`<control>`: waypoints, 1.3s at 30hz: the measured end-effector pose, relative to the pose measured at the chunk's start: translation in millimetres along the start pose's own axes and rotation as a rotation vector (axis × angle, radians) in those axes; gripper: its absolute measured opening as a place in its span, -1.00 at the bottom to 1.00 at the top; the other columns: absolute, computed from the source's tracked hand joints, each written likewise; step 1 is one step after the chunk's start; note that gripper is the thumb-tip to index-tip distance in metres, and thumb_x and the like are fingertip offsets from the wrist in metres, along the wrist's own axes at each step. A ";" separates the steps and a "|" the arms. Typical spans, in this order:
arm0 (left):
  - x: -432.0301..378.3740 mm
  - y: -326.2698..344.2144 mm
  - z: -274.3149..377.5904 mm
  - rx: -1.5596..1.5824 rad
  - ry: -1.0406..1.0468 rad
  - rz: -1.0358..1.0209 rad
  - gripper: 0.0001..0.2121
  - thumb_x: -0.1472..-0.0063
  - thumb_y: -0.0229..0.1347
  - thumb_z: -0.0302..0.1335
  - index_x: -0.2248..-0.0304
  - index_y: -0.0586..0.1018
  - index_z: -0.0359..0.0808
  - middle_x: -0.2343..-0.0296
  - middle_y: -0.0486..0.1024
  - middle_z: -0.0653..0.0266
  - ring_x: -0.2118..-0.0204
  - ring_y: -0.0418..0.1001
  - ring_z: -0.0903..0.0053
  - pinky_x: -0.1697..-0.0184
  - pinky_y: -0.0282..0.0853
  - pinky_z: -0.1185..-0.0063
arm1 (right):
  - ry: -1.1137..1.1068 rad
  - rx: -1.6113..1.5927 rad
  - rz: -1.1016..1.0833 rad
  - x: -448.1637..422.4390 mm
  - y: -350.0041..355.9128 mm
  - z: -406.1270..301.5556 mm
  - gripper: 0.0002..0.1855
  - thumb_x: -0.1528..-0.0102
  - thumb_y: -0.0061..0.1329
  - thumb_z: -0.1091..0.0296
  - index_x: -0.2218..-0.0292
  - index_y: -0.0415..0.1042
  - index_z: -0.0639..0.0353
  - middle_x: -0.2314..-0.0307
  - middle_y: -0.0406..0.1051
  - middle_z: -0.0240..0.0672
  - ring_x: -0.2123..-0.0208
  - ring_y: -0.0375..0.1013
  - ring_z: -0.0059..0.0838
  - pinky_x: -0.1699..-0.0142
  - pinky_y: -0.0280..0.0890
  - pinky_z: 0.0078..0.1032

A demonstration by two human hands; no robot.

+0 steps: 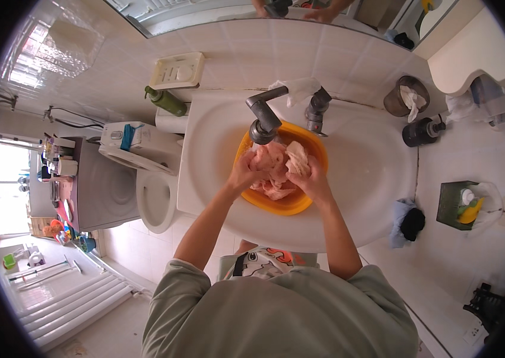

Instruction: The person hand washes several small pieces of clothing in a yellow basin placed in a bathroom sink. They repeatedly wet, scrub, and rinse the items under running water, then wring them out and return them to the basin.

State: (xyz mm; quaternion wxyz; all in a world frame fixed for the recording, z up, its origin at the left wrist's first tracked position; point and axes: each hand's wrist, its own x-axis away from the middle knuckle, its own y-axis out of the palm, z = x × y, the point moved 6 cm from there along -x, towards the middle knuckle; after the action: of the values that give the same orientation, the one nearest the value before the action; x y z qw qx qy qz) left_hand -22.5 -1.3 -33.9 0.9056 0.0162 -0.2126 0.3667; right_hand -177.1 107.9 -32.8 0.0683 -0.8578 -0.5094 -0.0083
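Observation:
A yellow plastic basin (295,209) stands in the white washbasin (368,165), below a dark faucet (266,118). Bunched pink cloth (270,161) fills much of it, and water seems to run onto the cloth from the spout. My left hand (244,172) grips the cloth at its left side, fingers partly hidden in the folds. On the right, my right hand (310,179) holds a paler, bunched part of the cloth (297,159) above the basin. Whether the pale part and the pink part are one piece, I cannot tell.
Behind the faucet hangs a white plastic bag (297,89). A green pump bottle (167,102) and a soap dish (177,70) are at the back left. A dark pump bottle (422,132) and a brown bin (406,98) stand right. Left is a toilet (156,201).

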 end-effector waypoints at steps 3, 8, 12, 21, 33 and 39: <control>-3.3 -1.9 -25.8 -0.446 0.025 -0.066 -0.79 0.07 0.12 -0.48 0.37 0.50 -0.34 0.37 0.46 0.24 0.33 0.42 0.50 0.28 0.33 0.53 | -0.043 0.334 -0.032 10.7 0.5 7.8 -0.53 0.10 0.05 0.20 0.21 0.29 0.30 0.36 0.32 -0.14 0.27 0.34 -0.21 0.16 0.25 -0.41; -0.6 0.8 -53.2 -0.786 0.210 0.179 -0.82 0.08 0.15 -0.37 0.42 0.56 -0.22 0.34 0.43 0.26 0.20 0.33 0.30 0.16 0.28 0.46 | -0.054 0.588 0.068 10.4 -3.2 45.7 -0.56 0.09 0.04 0.17 0.20 0.31 0.23 0.28 0.31 -0.09 0.24 0.30 -0.10 0.15 0.23 -0.33; -12.7 25.5 -56.2 -0.890 0.287 0.130 -0.44 0.12 0.15 -0.26 0.06 0.32 -0.16 0.04 0.20 0.18 -0.03 0.12 0.18 0.03 0.18 0.33 | -0.212 0.622 0.240 5.6 15.5 53.5 -0.44 0.09 0.03 0.13 0.07 0.25 0.12 0.05 0.16 -0.16 0.05 0.15 0.00 -0.03 0.08 -0.23; -58.1 53.9 -101.0 -1.254 -0.090 -0.094 -0.13 0.17 0.10 -0.16 -0.13 -0.06 -0.16 -0.15 -0.19 0.13 -0.18 -0.26 0.04 -0.06 -0.11 -0.01 | -0.088 1.022 -0.028 1.3 44.9 109.8 -0.26 0.03 -0.14 0.03 -0.15 -0.07 -0.12 -0.14 -0.15 -0.24 -0.15 -0.23 0.12 -0.15 -0.32 0.09; -75.7 45.9 -119.4 -1.163 -0.149 -0.159 -0.22 0.12 0.07 -0.09 -0.10 0.11 -0.18 -0.13 -0.11 0.16 -0.20 -0.30 0.11 -0.15 -0.16 0.19 | 0.111 1.120 -0.199 -14.0 55.0 139.9 -0.28 -0.05 -0.32 -0.11 -0.18 -0.25 -0.30 -0.19 -0.38 -0.34 -0.19 -0.34 0.01 -0.16 -0.50 0.08; -38.4 48.5 -94.8 -1.127 -0.116 -0.028 -0.13 0.13 0.09 -0.01 -0.12 -0.01 -0.22 -0.12 -0.05 0.12 -0.19 -0.21 0.18 -0.13 -0.07 0.23 | 0.042 0.990 -0.334 -15.6 49.3 149.6 -0.32 -0.07 -0.32 -0.07 -0.18 -0.22 -0.33 -0.19 -0.38 -0.38 -0.21 -0.38 -0.06 -0.19 -0.51 -0.03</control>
State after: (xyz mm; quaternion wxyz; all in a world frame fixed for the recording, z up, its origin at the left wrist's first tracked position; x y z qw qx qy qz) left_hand -44.3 26.5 -141.4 0.7658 -0.4468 -0.4247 0.1831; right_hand -149.8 89.8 -187.6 0.4735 -0.6295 -0.5807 0.2057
